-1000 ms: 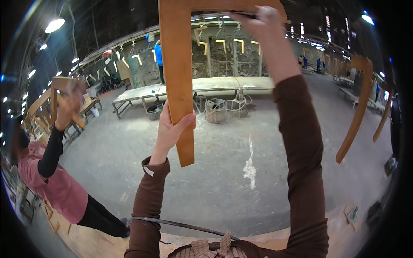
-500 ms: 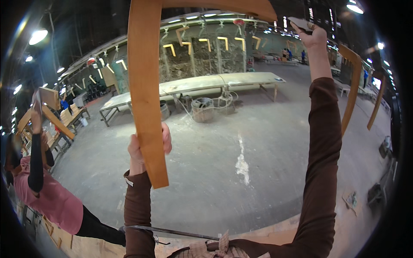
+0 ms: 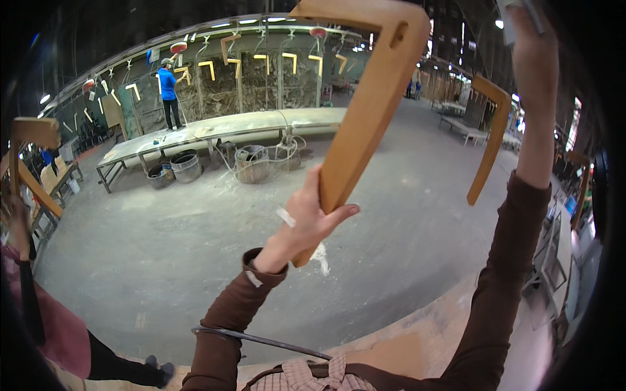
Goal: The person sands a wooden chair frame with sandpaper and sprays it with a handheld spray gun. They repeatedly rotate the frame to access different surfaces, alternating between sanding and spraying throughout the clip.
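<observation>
Timber (image 3: 373, 111) — angled, smooth, slotted, in left fingers (image 3: 313, 182)

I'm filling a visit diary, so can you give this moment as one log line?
left hand: gripping L-shaped wooden piece | right hand: high, holding flat grey object | rightward: second wooden piece

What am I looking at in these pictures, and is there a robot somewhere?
No robot: these are a person's two bare hands, seen by a wide fisheye camera on that person's head, so straight edges look bent. The left hand grips an angled wooden piece; the raised right hand holds a flat greyish thing, partly cut off. Beyond, a long low table carries a small dark thing, too tiny to name, and buckets stand by it. A second wooden piece appears to hang at right.
</observation>
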Demonstrator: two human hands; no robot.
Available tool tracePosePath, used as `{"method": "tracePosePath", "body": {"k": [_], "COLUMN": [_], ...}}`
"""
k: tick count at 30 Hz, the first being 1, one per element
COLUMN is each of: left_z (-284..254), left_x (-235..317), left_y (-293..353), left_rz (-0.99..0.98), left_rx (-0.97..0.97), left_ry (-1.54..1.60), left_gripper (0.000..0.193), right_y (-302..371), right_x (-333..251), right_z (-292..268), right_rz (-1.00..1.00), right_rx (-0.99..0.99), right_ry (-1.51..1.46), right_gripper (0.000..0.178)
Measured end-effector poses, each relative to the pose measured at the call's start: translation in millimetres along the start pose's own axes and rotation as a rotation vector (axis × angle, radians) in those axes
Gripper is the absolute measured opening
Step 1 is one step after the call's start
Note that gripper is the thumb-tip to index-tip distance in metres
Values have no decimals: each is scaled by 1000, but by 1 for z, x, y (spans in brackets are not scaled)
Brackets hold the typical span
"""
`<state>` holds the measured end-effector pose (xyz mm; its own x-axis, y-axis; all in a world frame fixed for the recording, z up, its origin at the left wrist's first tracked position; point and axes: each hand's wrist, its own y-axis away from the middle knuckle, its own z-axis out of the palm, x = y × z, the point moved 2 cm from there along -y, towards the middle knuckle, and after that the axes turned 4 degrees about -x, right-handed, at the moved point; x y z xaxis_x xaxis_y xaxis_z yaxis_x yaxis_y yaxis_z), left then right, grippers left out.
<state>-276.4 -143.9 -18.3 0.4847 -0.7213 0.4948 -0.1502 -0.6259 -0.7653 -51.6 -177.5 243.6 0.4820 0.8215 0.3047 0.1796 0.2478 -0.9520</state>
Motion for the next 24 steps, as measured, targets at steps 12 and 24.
{"method": "tracePosePath", "body": {"k": [12, 24], "left_z": [-12, -7], "left_x": [-6, -12], "left_y": [22, 32], "left_rz": [93, -32], "left_rx": [153, 182], "left_ry": [17, -278], "left_gripper": [83, 80], "right_y": [19, -17], "right_x": [11, 28], "right_z": [135, 267], "right_rz": [-19, 56], "right_rx": [-1002, -1069], "right_ry": [972, 876], "right_gripper": [60, 56]}}
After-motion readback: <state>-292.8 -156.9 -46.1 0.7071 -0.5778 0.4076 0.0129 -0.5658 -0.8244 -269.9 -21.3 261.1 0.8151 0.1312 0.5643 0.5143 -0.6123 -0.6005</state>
